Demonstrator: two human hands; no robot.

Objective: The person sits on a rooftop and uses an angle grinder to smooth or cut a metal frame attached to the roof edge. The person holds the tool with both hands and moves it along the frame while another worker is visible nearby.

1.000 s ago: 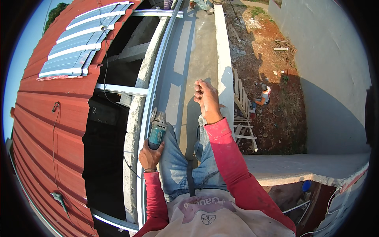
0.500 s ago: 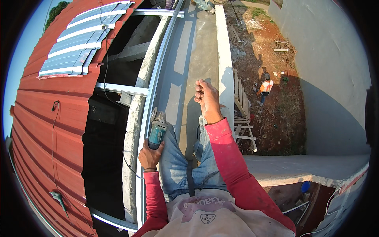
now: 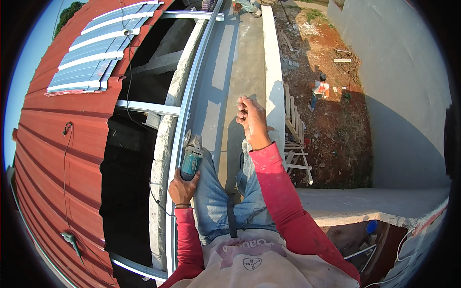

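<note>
My left hand (image 3: 181, 188) is wrapped round the rear of a teal angle grinder (image 3: 192, 162). The grinder's disc and guard point away from me, beside the long silver metal channel (image 3: 181, 137) and close to my left knee. Out in front, above the grey concrete gutter floor (image 3: 249, 62), my right hand (image 3: 252, 121) is raised with its fingers curled together. Whether anything small is between those fingers cannot be made out. The right hand is apart from the grinder and the channel.
Left lies a red corrugated roof (image 3: 48, 158) with loose blue-white sheets (image 3: 91, 57), a cord and a green power tool (image 3: 72, 241). Dark openings gape between the roof and a rough wall top (image 3: 161, 192). Right, far below, a person (image 3: 319, 91) stands near wooden ladder-like frames (image 3: 293, 115).
Down on the ground at right, the person has shifted slightly up and left. At the far end, a co-worker's hand has come into view. My hands and the grinder stay almost still.
</note>
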